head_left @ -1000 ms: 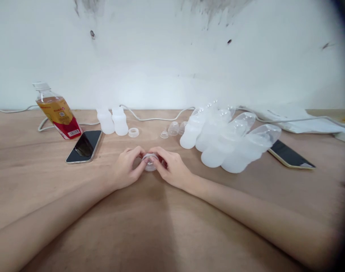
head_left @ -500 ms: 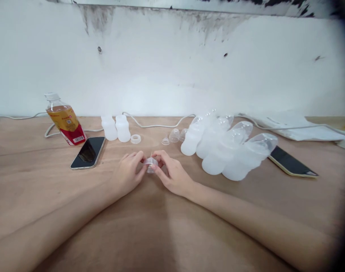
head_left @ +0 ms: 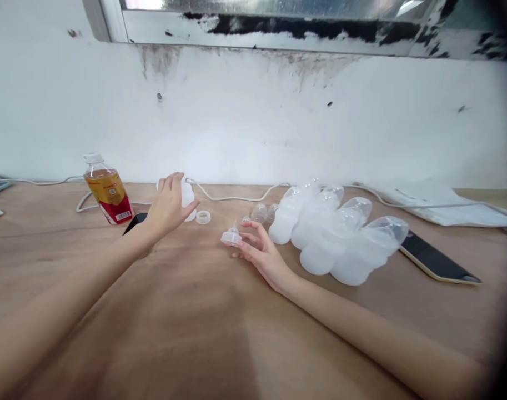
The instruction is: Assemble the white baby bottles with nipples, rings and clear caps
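Note:
My left hand [head_left: 169, 204] is at the frosted white baby bottles [head_left: 187, 199] at the back left, partly hiding them. Its fingers are stretched out with the thumb apart, and I cannot tell whether it touches a bottle. Between the thumb and fingers of my right hand [head_left: 261, 253] is a clear bottle nipple in its collar ring [head_left: 231, 238], tip upward, just above or on the table. A loose collar ring [head_left: 203, 217] lies beside the white bottles. Small clear domes [head_left: 259, 213] sit behind my right hand.
Several frosted bottles with clear domed caps [head_left: 336, 239] stand grouped at the right, near my right forearm. A dark phone [head_left: 438, 258] lies past them, by a white plastic sheet [head_left: 428, 200]. A drink bottle [head_left: 109, 191] stands left, with another phone [head_left: 134, 223] partly under my left arm.
My left hand has left the nipple and collar and moved back and left to the white bottles. My right hand keeps the nipple, now upright. The view has tilted up.

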Action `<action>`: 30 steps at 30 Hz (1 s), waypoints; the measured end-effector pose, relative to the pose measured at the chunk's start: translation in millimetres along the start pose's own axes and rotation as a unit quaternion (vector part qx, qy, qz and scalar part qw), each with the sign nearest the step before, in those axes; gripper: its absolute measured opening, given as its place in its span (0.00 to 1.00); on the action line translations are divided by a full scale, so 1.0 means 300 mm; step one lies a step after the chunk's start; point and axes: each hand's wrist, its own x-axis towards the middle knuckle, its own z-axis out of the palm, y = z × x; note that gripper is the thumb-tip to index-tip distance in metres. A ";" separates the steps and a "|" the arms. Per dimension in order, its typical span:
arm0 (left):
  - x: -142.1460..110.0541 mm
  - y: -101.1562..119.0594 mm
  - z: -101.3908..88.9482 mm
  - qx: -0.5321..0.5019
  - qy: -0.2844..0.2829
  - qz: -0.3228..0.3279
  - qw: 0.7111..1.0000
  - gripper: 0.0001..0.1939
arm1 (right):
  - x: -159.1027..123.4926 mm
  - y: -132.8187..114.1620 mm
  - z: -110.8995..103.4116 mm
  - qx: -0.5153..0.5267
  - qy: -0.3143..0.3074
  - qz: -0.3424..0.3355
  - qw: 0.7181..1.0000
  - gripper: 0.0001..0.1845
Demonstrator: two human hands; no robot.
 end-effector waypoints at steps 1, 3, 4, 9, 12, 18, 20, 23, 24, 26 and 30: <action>0.021 -0.011 0.019 0.026 -0.015 -0.009 1.000 0.32 | 0.000 0.000 -0.001 0.012 0.006 0.005 1.000 0.21; 0.048 -0.020 0.048 0.082 -0.061 -0.028 0.994 0.32 | 0.002 0.002 -0.003 0.019 0.009 0.014 1.000 0.24; 0.054 -0.020 0.057 0.106 -0.083 -0.035 0.990 0.30 | 0.003 0.003 -0.004 0.016 0.006 0.017 1.000 0.24; 0.033 -0.007 0.012 0.139 -0.113 -0.012 0.984 0.25 | 0.006 0.010 -0.013 -0.001 0.000 0.024 1.000 0.24; -0.002 0.011 -0.062 0.068 -0.088 -0.008 0.994 0.28 | 0.009 0.008 -0.014 0.026 0.010 0.029 0.999 0.25; -0.102 0.105 -0.119 -0.166 -0.148 -0.053 0.973 0.31 | 0.015 -0.008 -0.015 0.093 -0.020 0.053 0.994 0.12; -0.144 0.132 -0.090 -0.222 -0.158 -0.076 0.959 0.32 | 0.016 -0.007 -0.018 0.106 -0.016 0.054 0.993 0.10; -0.202 0.149 -0.032 -0.331 -0.194 -0.096 0.918 0.26 | 0.015 -0.004 -0.021 0.126 -0.005 0.052 0.991 0.11; -0.218 0.149 -0.016 -0.366 -0.215 -0.102 0.900 0.23 | 0.015 -0.003 -0.020 0.130 -0.002 0.054 0.990 0.12; -0.238 0.144 0.005 -0.407 -0.260 -0.110 0.869 0.21 | 0.015 -0.004 -0.018 0.131 0.003 0.062 0.990 0.12; -0.244 0.140 0.006 -0.411 -0.271 -0.120 0.862 0.21 | 0.014 -0.009 -0.013 0.117 0.003 0.067 0.991 0.13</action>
